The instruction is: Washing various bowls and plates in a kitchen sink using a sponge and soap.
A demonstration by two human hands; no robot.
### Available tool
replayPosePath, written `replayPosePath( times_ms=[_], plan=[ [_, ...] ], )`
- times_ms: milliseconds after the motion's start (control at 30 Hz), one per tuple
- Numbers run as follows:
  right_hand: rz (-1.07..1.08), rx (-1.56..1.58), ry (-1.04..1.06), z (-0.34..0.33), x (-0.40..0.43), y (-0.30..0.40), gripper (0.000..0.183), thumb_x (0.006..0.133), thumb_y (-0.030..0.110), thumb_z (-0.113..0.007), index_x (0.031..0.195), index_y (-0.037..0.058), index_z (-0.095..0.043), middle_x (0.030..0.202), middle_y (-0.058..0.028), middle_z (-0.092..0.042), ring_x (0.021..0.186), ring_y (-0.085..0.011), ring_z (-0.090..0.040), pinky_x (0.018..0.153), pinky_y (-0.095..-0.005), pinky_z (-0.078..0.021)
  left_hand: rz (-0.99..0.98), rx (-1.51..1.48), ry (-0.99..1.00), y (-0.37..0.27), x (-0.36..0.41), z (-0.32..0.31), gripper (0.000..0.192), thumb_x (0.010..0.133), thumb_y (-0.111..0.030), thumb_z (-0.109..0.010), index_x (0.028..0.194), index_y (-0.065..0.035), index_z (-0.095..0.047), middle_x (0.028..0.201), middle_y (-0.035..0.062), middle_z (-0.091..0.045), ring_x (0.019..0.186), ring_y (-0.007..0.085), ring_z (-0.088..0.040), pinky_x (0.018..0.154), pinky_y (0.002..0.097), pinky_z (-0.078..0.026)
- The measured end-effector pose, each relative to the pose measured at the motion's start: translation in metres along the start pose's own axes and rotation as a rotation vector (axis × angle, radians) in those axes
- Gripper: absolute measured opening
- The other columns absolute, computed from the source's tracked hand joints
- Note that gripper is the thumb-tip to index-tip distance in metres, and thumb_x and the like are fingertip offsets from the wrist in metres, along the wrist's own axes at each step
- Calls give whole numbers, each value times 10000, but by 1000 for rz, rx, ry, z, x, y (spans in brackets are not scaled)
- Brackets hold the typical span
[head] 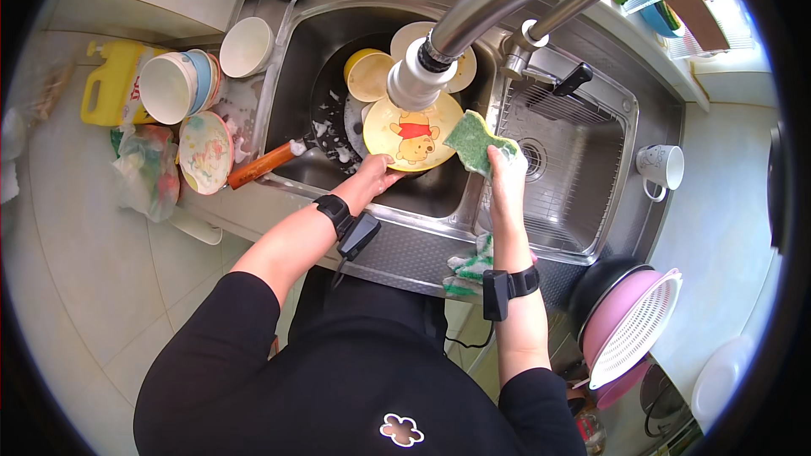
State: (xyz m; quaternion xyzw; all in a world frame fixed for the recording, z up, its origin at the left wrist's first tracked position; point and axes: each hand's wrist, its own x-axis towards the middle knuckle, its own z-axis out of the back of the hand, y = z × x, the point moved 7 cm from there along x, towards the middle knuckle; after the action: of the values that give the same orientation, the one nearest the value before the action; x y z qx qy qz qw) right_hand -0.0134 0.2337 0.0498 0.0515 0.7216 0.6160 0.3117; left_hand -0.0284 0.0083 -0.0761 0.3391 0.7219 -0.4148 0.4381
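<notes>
My left hand (pixel 378 175) grips the near rim of a yellow plate (pixel 415 133) with a cartoon bear on it, over the left sink basin (pixel 437 195). A green scouring sponge (pixel 474 142) with a yellow side is held in my right hand (pixel 507 174), close to the plate's right edge. Behind the plate lie a yellow bowl (pixel 369 76) and more plates (pixel 412 35), in a dark pan (pixel 328 115) with suds. The pan's wooden handle (pixel 266 164) sticks out over the near left rim. Overhead, the faucet's white spray head (pixel 419 76) hides part of the dishes.
Left of the basin are stacked bowls (pixel 168 88), a white bowl (pixel 247 47), a patterned plate (pixel 206 152) and a yellow jug (pixel 104 82). The right basin holds a wire rack (pixel 570 202). A mug (pixel 659 164), colanders (pixel 637 329) and a striped cloth (pixel 466 275) surround it.
</notes>
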Motion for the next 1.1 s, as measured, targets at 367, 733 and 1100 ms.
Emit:
replayPosePath(
  times_ms=[367, 733, 1100],
  plan=[
    [12, -120, 6, -3, -1, -20, 185, 712, 85, -554, 855, -32, -547, 745, -79, -566, 686, -144, -527, 642, -280, -429, -189, 96, -58, -30, -3, 38, 323, 743, -22, -411, 1055, 30, -346, 1002, 159, -494, 912, 266, -544, 786, 408, -469],
    [5, -247, -6, -16, -3, -25, 236, 696, 126, -570, 877, -23, -551, 766, -122, -579, 718, -204, -552, 673, -311, -427, -300, 295, -178, -72, -77, 8, 468, 705, 16, -417, 1134, 31, -230, 1049, 179, -451, 897, 275, -542, 764, 430, -476],
    [497, -878, 233, -116, -35, 1, 264, 670, 139, -569, 887, 3, -504, 842, -192, -518, 777, -355, -522, 668, -405, -432, -681, 451, 10, -140, -132, 23, 484, 808, -143, -488, 1221, -42, -257, 1089, 134, -447, 976, 204, -486, 827, 312, -419]
  ],
)
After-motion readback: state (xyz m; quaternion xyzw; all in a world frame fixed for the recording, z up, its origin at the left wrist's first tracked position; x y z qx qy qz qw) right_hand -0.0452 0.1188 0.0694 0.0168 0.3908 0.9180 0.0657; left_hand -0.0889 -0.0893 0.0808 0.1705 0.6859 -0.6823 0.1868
